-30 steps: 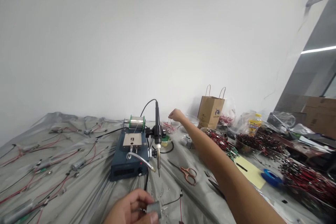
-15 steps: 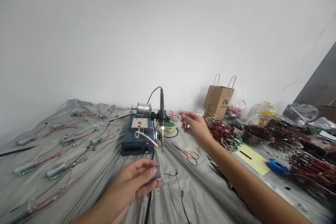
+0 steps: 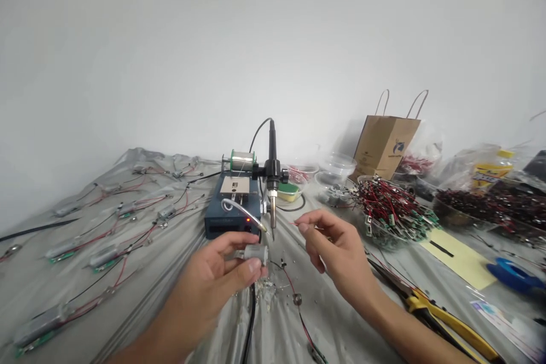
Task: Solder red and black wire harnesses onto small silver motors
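Observation:
My left hand holds a short grey cylindrical part between thumb and fingers, just below the soldering iron's tip. Opposite it, my right hand pinches a thin red wire whose end points toward the iron. The soldering iron hangs tip down in a stand, apart from both hands. Behind my left hand sits the blue soldering station, its red light lit, with a solder spool on top. A red and black wire lead lies on the cloth between my hands.
Several wired grey cylinders lie at left on the grey sheet. At right are yellow-handled pliers, a tub of red and black leads, blue tape and a paper bag. A green sponge sits behind the iron.
My right hand has come back from near the tubs toward the iron, with a red wire now visible in its fingers. My left hand has turned the grey cylinder and raised it. The view has shifted.

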Demonstrator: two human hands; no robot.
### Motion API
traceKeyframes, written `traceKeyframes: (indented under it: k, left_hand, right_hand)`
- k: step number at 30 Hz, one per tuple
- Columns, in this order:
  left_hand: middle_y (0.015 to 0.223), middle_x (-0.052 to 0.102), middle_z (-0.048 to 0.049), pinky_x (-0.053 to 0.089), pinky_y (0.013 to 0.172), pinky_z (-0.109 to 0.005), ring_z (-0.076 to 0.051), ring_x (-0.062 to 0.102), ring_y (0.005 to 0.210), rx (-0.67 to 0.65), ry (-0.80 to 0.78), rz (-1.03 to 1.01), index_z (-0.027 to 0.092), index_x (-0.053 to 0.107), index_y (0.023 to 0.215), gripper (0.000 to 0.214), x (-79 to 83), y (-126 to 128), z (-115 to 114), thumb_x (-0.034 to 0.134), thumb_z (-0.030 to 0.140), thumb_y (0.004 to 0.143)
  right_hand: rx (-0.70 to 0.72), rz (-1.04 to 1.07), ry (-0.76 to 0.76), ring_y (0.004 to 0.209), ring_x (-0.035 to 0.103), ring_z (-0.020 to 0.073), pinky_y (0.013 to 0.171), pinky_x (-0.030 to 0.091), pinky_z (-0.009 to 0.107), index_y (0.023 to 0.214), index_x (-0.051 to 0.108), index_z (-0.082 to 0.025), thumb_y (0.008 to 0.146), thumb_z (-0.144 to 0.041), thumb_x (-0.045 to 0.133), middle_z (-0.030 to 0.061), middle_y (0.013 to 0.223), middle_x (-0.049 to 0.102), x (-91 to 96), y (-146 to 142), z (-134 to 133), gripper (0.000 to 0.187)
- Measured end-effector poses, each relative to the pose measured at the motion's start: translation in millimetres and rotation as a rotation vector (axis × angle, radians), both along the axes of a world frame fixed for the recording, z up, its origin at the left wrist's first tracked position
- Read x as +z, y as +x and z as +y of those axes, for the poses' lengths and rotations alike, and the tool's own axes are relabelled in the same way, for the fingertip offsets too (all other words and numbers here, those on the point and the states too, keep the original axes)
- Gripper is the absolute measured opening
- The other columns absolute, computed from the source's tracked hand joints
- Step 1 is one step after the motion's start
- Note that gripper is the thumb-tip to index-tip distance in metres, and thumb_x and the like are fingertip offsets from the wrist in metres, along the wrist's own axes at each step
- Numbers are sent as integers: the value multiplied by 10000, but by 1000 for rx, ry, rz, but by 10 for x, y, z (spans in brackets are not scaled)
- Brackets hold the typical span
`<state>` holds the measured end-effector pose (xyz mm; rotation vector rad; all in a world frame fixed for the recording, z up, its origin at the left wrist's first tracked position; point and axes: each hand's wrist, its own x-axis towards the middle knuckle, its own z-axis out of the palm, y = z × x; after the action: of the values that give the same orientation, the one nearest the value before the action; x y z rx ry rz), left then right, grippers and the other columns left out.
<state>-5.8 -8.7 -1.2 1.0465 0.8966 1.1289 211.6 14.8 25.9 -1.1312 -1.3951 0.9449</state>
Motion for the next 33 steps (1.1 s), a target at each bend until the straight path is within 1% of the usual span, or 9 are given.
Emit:
traceKeyframes:
  k: [5, 7, 11, 15, 18, 21, 24, 27, 33]
  left_hand:
    - [931, 825, -31, 587, 867, -297, -227, 779, 954, 23, -4, -28, 230, 739, 1116, 338, 0, 0, -9, 853, 354, 823]
    - [954, 827, -38, 592, 869, -301, -228, 778, 955, 25, 4, -40, 227, 743, 1121, 336, 0, 4, -10, 849, 350, 826]
    - [933, 825, -28, 604, 838, -305, -215, 766, 911, 50, 30, -10, 233, 755, 1086, 292, 15, 10, -7, 844, 347, 833]
    - [951, 835, -46, 587, 869, -328, -234, 766, 937, 3, 68, 64, 217, 749, 1080, 265, 84, -20, 11, 826, 301, 840]
    - [1023, 831, -65, 575, 906, -356, -267, 753, 1026, 0, 90, 158, 213, 746, 1090, 275, 162, -49, 45, 818, 288, 836]
    - [1085, 815, -73, 570, 914, -362, -281, 724, 1097, -28, 102, 211, 217, 745, 1086, 268, 194, -47, 79, 818, 285, 837]
    - [1090, 805, -60, 555, 934, -350, -255, 715, 1093, -48, 100, 135, 223, 738, 1084, 236, 139, -6, 105, 801, 267, 861]
    - [1069, 797, -42, 543, 935, -331, -229, 712, 1052, -11, 110, 39, 224, 734, 1074, 239, 41, 36, 131, 815, 257, 851]
    - [1082, 792, -45, 519, 965, -318, -237, 692, 1106, 66, 94, 40, 225, 726, 1063, 249, -62, 51, 149, 831, 289, 846]
  right_hand:
    - [9, -24, 79, 417, 358, 91, 389, 281, 227, 805, 686, -212, 831, -368, 716, -74, 503, 449, -17, -34, -88, 161]
    - [17, -38, 128, 446, 375, 89, 409, 296, 226, 803, 695, -209, 841, -347, 716, -50, 561, 511, -28, -41, -111, 145]
    - [22, -91, 207, 537, 486, 111, 474, 387, 234, 846, 750, -210, 887, -347, 718, 16, 712, 660, -71, -34, -131, 147]
    - [53, -55, 156, 505, 521, 122, 449, 429, 232, 917, 732, -211, 921, -409, 709, 14, 671, 672, -125, -28, -121, 199]
    - [64, -18, 129, 504, 529, 126, 448, 451, 231, 932, 710, -209, 925, -438, 710, 16, 667, 673, -132, -27, -110, 229]
    - [43, -11, 157, 515, 485, 115, 462, 416, 228, 903, 711, -211, 912, -413, 730, -4, 660, 624, -106, -22, -102, 203]
    - [4, -39, 186, 559, 450, 116, 500, 369, 235, 872, 709, -210, 908, -387, 728, -16, 663, 567, -73, -11, -92, 181]
    - [-11, -46, 167, 564, 412, 117, 512, 341, 241, 873, 688, -211, 925, -395, 692, -31, 650, 521, -62, -5, -77, 191]
    - [48, -32, 127, 562, 429, 115, 503, 340, 237, 884, 673, -207, 915, -406, 697, -15, 694, 586, -123, -40, -61, 203]
